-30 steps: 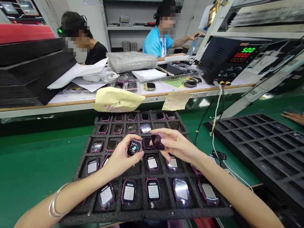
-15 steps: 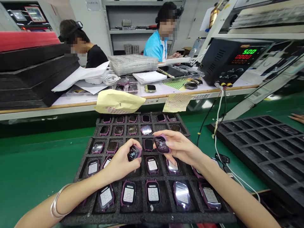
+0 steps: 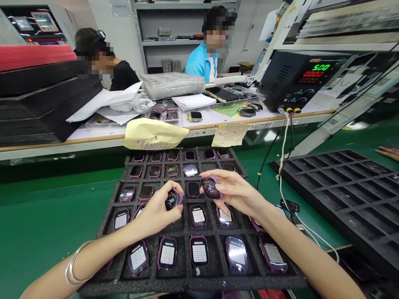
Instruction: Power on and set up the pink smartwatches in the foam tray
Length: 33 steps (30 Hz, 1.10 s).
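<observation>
My left hand is closed around a purple smartwatch body without a strap, its dark screen lit with a small figure. In my right hand is a second purple smartwatch body, gripped by its edges, with a similar lit screen. Both are held above a black foam tray divided into compartments. Several more purple watch bodies lie in it; the nearer ones, such as this watch, show white grids on their screens, while the farther ones, like this watch, are dark.
Another foam tray lies to the right, with someone's fingers at its far edge. A power supply stands on the shelf, its cables hanging down. Stacked black foam trays rise at left. Two people sit beyond the shelf.
Both watches stay in my hands, almost unmoved; the whole view has shifted slightly. The person in blue has turned the head, and that person's raised hand no longer shows.
</observation>
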Tool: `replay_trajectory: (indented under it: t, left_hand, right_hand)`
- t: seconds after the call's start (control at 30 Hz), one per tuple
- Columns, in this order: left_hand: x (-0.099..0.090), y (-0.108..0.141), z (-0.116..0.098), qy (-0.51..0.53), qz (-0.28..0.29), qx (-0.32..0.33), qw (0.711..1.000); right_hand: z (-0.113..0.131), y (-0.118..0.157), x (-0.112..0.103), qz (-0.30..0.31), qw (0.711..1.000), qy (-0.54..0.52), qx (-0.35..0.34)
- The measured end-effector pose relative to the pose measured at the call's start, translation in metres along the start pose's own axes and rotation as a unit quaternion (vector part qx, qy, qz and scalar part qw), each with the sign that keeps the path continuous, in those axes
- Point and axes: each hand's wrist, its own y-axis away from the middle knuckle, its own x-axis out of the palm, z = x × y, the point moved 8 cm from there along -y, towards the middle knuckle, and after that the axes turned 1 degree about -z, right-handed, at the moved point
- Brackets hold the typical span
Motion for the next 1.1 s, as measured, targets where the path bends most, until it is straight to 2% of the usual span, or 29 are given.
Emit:
replay_trajectory:
  t: [0.37,0.83,1.1]
  left_hand:
    - [-0.0023,0.0001,-0.0028,0.006,-0.005,0.003,1.0]
    - [-0.0003,0.0015,0.0002,0.023,0.015,-0.028,0.999]
    - [-0.0038,0.0032,-0.0035,0.012,0.006,-0.001,1.0]
  right_hand:
    - [0.001,0.0004,-0.0007,-0.003,1.0,0.003,-0.005]
    - [0.0047,-0.0002,0.0013,-0.012,1.0,0.007,-0.022]
    - [0.009,0.0022,0.0019,-0.008,0.999,0.009,-0.037]
